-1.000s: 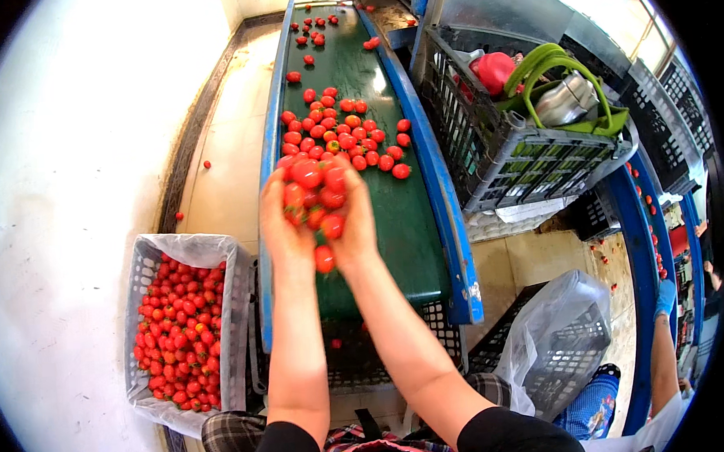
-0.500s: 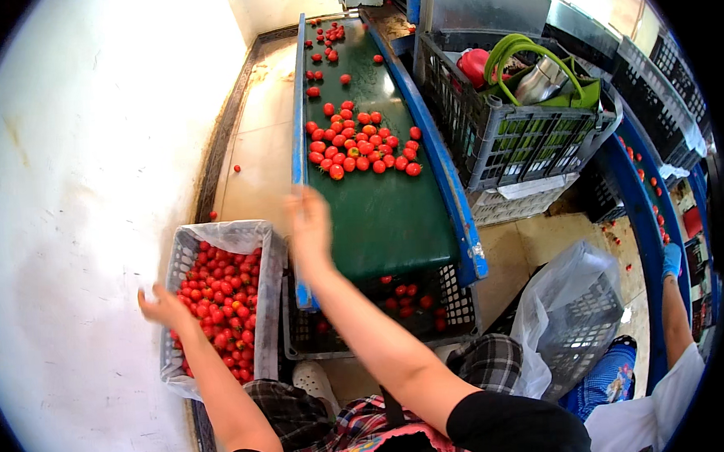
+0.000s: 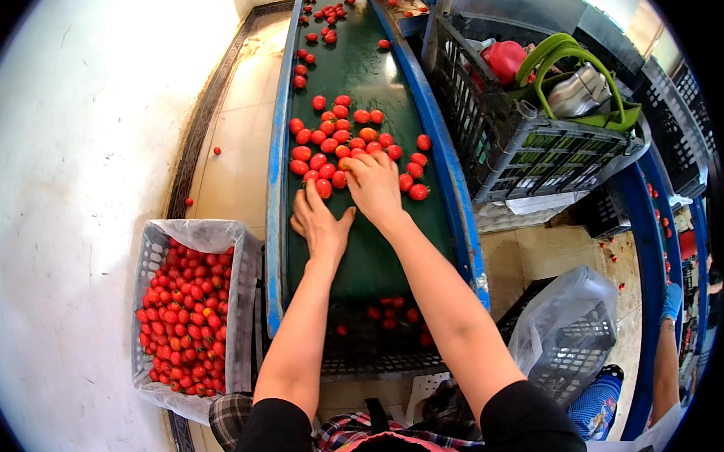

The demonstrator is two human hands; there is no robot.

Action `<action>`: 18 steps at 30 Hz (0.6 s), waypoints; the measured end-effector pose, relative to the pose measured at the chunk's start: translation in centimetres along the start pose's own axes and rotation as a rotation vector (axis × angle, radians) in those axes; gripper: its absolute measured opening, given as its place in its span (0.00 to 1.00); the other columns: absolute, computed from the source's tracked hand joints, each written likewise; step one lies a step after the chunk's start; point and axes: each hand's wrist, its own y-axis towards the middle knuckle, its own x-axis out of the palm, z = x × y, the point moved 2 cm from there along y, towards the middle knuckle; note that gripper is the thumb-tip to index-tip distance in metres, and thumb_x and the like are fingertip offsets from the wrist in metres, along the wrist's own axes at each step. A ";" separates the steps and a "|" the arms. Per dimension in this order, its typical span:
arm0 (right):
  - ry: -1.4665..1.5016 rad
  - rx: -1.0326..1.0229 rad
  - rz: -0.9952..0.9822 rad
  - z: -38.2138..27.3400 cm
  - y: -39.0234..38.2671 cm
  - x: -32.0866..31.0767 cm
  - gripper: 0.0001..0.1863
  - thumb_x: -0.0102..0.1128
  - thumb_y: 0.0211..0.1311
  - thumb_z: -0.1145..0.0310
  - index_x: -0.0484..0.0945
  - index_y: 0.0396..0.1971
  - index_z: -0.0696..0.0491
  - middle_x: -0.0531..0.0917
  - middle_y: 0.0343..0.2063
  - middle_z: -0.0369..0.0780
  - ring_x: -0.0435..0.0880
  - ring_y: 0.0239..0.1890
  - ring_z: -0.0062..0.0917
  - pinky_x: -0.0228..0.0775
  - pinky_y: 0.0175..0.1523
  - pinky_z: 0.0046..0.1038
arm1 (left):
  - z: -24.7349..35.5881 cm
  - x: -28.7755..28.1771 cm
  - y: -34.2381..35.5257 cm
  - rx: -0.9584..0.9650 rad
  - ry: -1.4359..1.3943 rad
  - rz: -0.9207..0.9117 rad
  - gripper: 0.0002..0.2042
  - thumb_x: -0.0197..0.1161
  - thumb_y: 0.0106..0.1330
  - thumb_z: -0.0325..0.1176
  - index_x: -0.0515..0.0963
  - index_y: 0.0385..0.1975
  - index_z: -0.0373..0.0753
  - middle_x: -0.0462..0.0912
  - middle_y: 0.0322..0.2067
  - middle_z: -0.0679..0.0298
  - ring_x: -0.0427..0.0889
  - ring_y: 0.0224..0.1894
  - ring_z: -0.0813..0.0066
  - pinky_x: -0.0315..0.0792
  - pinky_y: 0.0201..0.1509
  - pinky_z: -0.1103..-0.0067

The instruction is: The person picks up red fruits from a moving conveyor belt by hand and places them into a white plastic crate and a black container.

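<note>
A cluster of red cherry tomatoes [image 3: 329, 146] lies on the green conveyor belt [image 3: 361, 279] in front of me. My left hand [image 3: 323, 226] is at the cluster's near left side, thumb and fingers apart, fingertips against the closest tomatoes. Just right of it, my right hand [image 3: 374, 188] reaches over the cluster's near edge with its fingers spread. Its fingertips partly hide the tomatoes under them, and I see no tomato gripped in either hand. Left of the belt stands a grey crate [image 3: 253, 260] with a clear liner, full of cherry tomatoes [image 3: 183, 325].
Blue rails [image 3: 441, 173] edge the belt. Below its near end sits a dark crate [image 3: 377, 364] with some tomatoes. At right are a black crate [image 3: 530, 152] holding a bag and flask, a lined crate [image 3: 572, 338], and a co-worker's blue-gloved hand [image 3: 671, 301] at another conveyor.
Both hands have come together on the belt tomatoes: the left from beside the grey crate, the right from the belt's left rail. The view has shifted, and the cluster's near side looks rearranged.
</note>
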 end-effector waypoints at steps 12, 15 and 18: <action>-0.095 0.017 -0.450 1.2 2.5 3.2 0.12 0.64 0.40 0.61 0.81 0.29 0.44 0.80 0.33 0.35 0.73 0.43 0.31 0.59 0.51 0.39 | -1.3 -2.2 -0.7 0.051 -0.269 0.187 0.19 0.63 0.51 0.30 0.73 0.45 0.40 0.72 0.39 0.56 0.71 0.42 0.57 0.66 0.49 0.68; -0.106 0.043 -0.406 2.9 1.9 2.0 0.14 0.65 0.38 0.60 0.82 0.30 0.44 0.81 0.33 0.34 0.73 0.44 0.31 0.59 0.51 0.38 | 2.6 -6.2 -4.2 -0.068 -0.407 -0.277 0.17 0.63 0.51 0.32 0.74 0.43 0.38 0.72 0.35 0.55 0.72 0.41 0.58 0.68 0.48 0.68; -0.236 -0.080 -0.634 1.9 2.9 1.7 0.11 0.65 0.38 0.63 0.82 0.27 0.45 0.81 0.31 0.34 0.74 0.44 0.29 0.61 0.51 0.38 | 2.3 -7.3 -7.8 -0.032 -0.316 -0.585 0.19 0.66 0.52 0.35 0.73 0.43 0.34 0.71 0.38 0.54 0.71 0.45 0.57 0.66 0.51 0.70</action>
